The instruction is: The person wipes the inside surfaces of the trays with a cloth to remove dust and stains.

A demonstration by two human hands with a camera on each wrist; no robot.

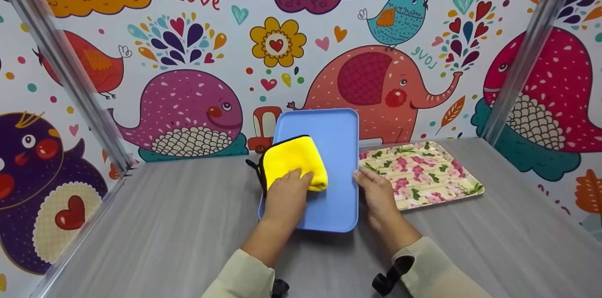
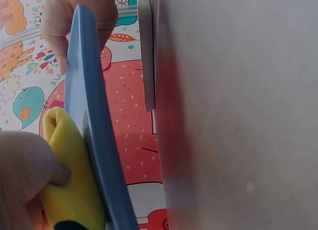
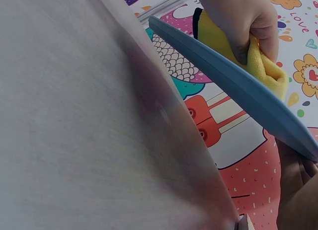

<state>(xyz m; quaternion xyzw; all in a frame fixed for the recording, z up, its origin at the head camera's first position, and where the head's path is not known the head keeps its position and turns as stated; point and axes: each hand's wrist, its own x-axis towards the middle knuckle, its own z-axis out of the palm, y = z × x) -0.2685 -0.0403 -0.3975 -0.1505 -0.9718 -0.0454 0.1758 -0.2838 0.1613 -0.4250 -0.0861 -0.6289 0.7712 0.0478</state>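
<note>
A folded yellow cloth (image 1: 290, 159) with black edging lies against the face of a blue rectangular tray (image 1: 339, 147). My left hand (image 1: 286, 197) grips the cloth and presses it on the tray's left half. In the right wrist view, the thumb and fingers of that left hand (image 3: 248, 21) bunch the cloth (image 3: 266, 73). My right hand (image 1: 378, 192) holds the tray by its right rim, with the thumb on the front and the other fingers partly hidden behind. Tilted up, the tray is held above the grey table, as its edge (image 2: 94, 91) shows in the left wrist view.
A floral tray (image 1: 428, 173) lies on the grey table (image 1: 178, 223), right of the blue tray and partly behind my right hand. A wall with cartoon animals (image 1: 188, 110) closes off the back, and metal posts (image 1: 80, 77) stand at the corners.
</note>
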